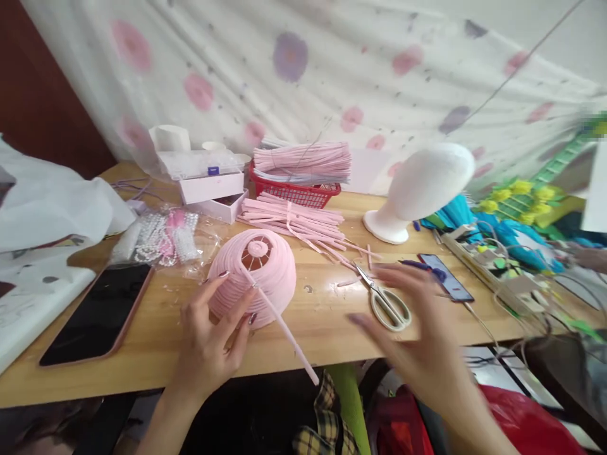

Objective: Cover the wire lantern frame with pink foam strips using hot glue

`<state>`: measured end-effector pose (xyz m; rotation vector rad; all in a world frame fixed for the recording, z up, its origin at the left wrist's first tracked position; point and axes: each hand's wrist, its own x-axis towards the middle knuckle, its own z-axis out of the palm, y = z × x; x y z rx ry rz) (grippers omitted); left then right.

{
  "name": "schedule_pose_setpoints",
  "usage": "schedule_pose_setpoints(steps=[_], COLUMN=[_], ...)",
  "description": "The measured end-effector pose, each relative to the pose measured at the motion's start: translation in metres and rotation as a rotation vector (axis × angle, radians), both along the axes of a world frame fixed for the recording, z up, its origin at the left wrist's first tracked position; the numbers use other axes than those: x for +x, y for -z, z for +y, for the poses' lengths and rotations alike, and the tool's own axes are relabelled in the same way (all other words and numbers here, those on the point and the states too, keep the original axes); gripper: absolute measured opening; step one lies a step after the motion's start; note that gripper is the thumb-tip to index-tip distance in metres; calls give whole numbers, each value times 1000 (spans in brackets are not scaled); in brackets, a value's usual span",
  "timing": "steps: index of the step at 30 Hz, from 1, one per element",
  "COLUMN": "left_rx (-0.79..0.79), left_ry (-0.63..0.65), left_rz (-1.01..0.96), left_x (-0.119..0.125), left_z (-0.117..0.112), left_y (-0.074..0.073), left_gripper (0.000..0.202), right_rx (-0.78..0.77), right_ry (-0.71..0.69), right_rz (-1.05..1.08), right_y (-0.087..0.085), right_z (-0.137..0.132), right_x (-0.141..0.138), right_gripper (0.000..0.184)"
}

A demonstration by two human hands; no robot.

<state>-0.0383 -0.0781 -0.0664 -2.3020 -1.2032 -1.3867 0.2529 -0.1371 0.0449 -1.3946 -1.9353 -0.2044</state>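
Pink dome [276, 278] is held on the desk [327, 322] by the left hand [206, 338], clamped on its near side by a pink strip [289, 336]; the blurred right hand [422, 341] is held, fingers apart, near the scissors [374, 290].

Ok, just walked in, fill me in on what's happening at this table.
A person has the left hand on a pink coiled dome, with a pink strip sticking out from it toward the person. An open ring near the dome's top shows wire spokes. The right hand, blurred and open, hovers by the scissors and appears to hold nothing. Behind the dome lies a bundle of pink strips.
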Motion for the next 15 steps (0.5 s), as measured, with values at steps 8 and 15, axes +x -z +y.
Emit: schedule_pose_setpoints(steps=[8,15], left_rx=[89,102], left_ry=[25,38], left_rz=[76,46], left_x=[-9,-7], left_z=[10,11], left_y=[10,12], left_gripper=[83,78], right_rx=[-587,-521], right_ry=[-341,-347], right_rz=[-26,-132], right_y=[5,-4], right_z=[49,53], right_x=[-97,-106], right_gripper=[78,40])
